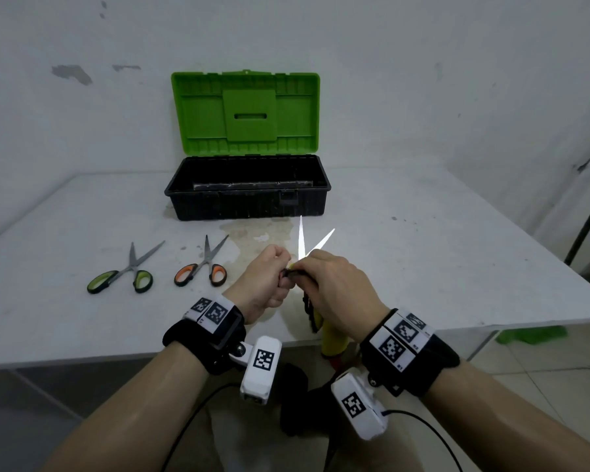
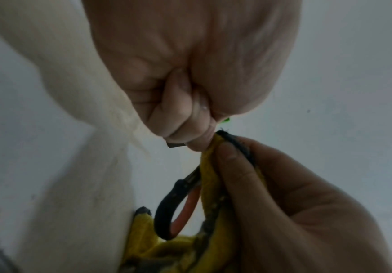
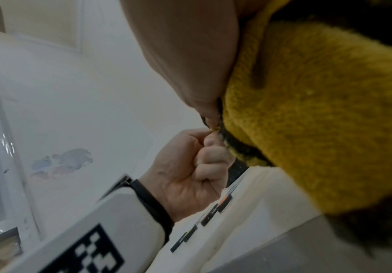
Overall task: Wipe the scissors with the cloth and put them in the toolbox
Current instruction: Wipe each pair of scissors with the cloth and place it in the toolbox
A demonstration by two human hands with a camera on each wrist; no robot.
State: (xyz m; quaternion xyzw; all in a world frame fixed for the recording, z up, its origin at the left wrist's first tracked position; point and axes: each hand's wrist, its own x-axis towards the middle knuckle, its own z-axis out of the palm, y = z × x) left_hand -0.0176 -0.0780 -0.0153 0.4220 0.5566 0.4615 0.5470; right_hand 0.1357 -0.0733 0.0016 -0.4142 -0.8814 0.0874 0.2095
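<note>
We grip the held scissors [image 1: 307, 245] in our curled left hand [image 1: 266, 284] | our right hand [image 1: 338, 291] pinches the fuzzy yellow cloth [image 1: 315, 318] on them, blades splayed | two scissors [image 1: 121, 270] [image 1: 203, 267] left on the table [image 1: 423, 250] | toolbox [image 1: 249, 189] open behind, black tub, green ribbed lid.

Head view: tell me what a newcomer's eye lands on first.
The bright green lid of the open toolbox at the table's far side stands out first. Next, two shining blades fan up between the hands, left hand and right hand, with the yellow cloth there too.
</note>
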